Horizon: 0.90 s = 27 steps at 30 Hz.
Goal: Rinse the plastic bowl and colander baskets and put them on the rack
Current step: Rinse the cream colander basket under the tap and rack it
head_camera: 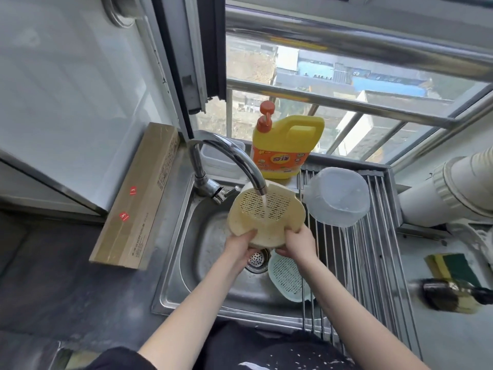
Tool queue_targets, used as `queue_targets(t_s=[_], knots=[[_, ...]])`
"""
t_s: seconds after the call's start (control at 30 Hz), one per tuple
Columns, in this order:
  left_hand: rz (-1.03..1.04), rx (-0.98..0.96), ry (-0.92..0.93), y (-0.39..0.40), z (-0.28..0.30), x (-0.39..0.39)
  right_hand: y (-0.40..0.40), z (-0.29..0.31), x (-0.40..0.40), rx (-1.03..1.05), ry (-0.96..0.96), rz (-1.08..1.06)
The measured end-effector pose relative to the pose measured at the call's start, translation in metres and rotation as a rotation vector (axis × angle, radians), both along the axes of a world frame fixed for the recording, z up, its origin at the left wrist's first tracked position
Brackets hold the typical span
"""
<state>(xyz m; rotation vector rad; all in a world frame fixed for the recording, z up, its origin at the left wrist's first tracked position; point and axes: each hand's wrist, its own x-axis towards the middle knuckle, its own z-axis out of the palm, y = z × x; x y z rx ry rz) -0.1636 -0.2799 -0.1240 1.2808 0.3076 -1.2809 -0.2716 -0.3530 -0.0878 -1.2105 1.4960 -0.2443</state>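
Both sets of fingers are curled round the near rim of the cream colander basket [262,217]: left hand [240,248] gripping one side, right hand [296,243] the other. It's tilted up over the sink [202,244], tap [226,161] water streaming onto its slots. The pale green colander basket [289,277] lies in the sink below. The clear plastic bowl [337,196] sits upturned on the rack [373,252].

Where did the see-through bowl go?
The clear plastic bowl sits upside down on the metal rack at the right of the sink, beside the yellow soap jug.
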Motion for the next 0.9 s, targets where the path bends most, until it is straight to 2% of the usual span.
queue_targets(t_s=[0.03, 0.1, 0.23, 0.3, 0.37, 0.5, 0.67, 0.73, 0.8, 0.9], knots=[[-0.061, 0.04, -0.093, 0.001, 0.0, 0.002, -0.002, 0.0, -0.003, 0.103, -0.027, -0.01], [-0.205, 0.104, -0.315, 0.007, 0.006, 0.008, -0.004, 0.003, -0.007, 0.115, -0.031, 0.011], [-0.307, 0.131, -0.742, 0.016, 0.015, 0.021, -0.004, 0.002, -0.001, -0.2, -0.039, 0.047], [-0.269, 0.073, -0.799, 0.02, 0.014, 0.027, -0.001, 0.003, 0.008, -0.308, -0.046, 0.081], [-0.216, 0.03, -0.7, 0.022, 0.007, 0.033, 0.0, 0.009, 0.011, -0.458, -0.013, 0.09], [-0.02, -0.039, -0.082, 0.019, 0.002, 0.02, 0.0, 0.023, 0.005, -0.649, 0.019, 0.158], [0.049, -0.013, 0.269, 0.003, -0.003, 0.004, 0.014, 0.02, -0.01, -0.746, -0.004, 0.318], [0.026, -0.053, 0.291, 0.0, -0.004, 0.006, 0.02, 0.02, -0.02, -0.824, -0.096, 0.375], [-0.03, -0.071, 0.227, -0.004, -0.004, 0.01, 0.023, 0.017, -0.027, -0.857, -0.178, 0.386], [-0.103, -0.008, 0.101, -0.009, -0.002, 0.017, 0.02, 0.015, -0.025, -0.783, -0.211, 0.282]])
